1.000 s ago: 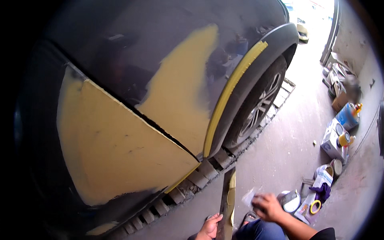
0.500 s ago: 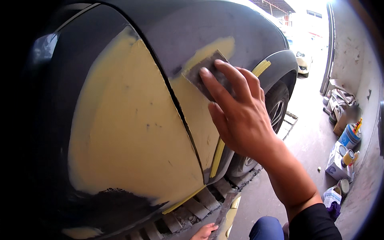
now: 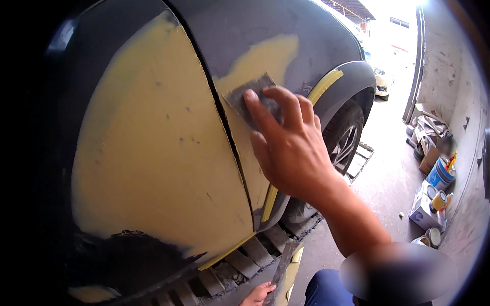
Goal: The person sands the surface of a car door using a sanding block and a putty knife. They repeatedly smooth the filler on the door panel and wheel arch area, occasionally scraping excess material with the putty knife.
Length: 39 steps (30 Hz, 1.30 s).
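My right hand (image 3: 296,148) presses a flat grey putty spreader (image 3: 239,100) against the dark car's rear side panel, fingertips resting on its back. Around the spreader, yellow body filler (image 3: 265,53) coats the panel, reaching up and right in a tapering patch. Left of the panel gap, a much larger area of filler (image 3: 148,143) covers the door, with a few small dark pits in it. Low in the picture, my left hand (image 3: 259,294) grips the edge of a flat mixing board (image 3: 279,270) carrying yellow filler. The board's lower end is cut off by the frame.
Yellow masking tape (image 3: 325,86) edges the wheel arch above the rear wheel (image 3: 347,135). Grating (image 3: 242,262) runs below the car. Along the right wall stand a blue bucket (image 3: 440,176), a white box (image 3: 424,209), cans and cardboard. Another car (image 3: 383,76) is outside.
My right hand has drawn the spreader down and left across the panel toward the door gap, uncovering more of the upper filler patch. My left hand still holds the board; the view has shifted slightly.
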Tool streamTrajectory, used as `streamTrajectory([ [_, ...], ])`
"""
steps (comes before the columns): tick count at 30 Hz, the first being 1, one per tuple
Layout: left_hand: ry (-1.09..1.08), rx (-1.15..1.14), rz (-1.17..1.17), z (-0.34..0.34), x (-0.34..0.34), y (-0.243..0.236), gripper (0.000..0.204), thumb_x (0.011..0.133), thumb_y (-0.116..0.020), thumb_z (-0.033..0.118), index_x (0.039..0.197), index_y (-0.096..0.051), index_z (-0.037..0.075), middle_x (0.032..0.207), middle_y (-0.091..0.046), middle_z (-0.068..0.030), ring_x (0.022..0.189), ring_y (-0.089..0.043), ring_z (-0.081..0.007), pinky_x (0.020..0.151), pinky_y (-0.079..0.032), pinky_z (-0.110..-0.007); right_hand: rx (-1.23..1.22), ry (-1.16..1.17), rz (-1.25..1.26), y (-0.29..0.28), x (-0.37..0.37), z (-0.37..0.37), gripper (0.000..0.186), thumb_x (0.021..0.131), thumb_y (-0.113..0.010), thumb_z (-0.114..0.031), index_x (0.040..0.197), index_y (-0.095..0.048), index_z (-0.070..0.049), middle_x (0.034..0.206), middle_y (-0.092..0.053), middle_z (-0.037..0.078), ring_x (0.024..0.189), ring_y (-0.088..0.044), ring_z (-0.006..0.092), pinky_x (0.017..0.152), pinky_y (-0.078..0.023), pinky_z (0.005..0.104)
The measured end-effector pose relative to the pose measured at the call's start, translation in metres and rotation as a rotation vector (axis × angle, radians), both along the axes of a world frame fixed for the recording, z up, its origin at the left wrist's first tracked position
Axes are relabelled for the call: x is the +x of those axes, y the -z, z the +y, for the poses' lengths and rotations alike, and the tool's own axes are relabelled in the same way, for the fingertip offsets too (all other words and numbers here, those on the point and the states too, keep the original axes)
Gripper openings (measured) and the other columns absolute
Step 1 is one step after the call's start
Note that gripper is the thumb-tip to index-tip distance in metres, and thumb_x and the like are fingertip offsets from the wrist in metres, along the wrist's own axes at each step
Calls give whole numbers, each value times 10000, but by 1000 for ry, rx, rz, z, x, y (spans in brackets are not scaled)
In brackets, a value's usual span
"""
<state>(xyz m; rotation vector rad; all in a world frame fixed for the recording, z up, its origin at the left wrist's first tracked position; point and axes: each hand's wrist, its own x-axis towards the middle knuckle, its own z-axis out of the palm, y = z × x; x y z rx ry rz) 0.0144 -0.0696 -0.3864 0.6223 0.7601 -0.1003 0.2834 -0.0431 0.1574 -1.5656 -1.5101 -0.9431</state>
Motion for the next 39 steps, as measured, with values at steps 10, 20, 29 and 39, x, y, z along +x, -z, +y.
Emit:
streamTrajectory([
  [10, 5, -106, -45, -1, -2, 2, 215, 1018, -536, 132, 1197, -604, 35, 1078, -702, -86, 958, -688, -211, 878, -556, -389, -84, 14, 50, 88, 0, -8, 610, 809, -678, -133, 1398, -518, -147, 1355, -432, 118, 1226, -418, 376, 952, -415, 509],
  [20, -25, -154, -53, -6, 8, -33, 213, 1022, -526, 127, 1202, -595, 38, 1100, -697, -92, 989, -687, -227, 902, -560, -426, -323, -83, 183, 144, -13, -66, 596, 802, -702, -173, 1376, -542, -144, 1334, -446, 143, 1203, -449, 383, 933, -434, 502],
  [29, -90, -364, -382, -18, 51, -143, 279, 1033, -483, 133, 1276, -566, 23, 1186, -675, -125, 1065, -675, -246, 962, -538, -397, -615, -459, 556, 274, -37, -215, 609, 767, -823, -137, 1339, -615, -133, 1212, -570, 197, 1068, -609, 350, 883, -543, 404],
  [39, -133, -244, -339, -13, 60, -140, 266, 1023, -503, 137, 1243, -578, 9, 1154, -689, -123, 1042, -684, -246, 935, -548, -389, -674, -209, 491, 313, -5, -248, 477, 764, -792, -188, 1222, -667, -149, 1184, -610, 179, 1058, -609, 374, 902, -508, 457],
])
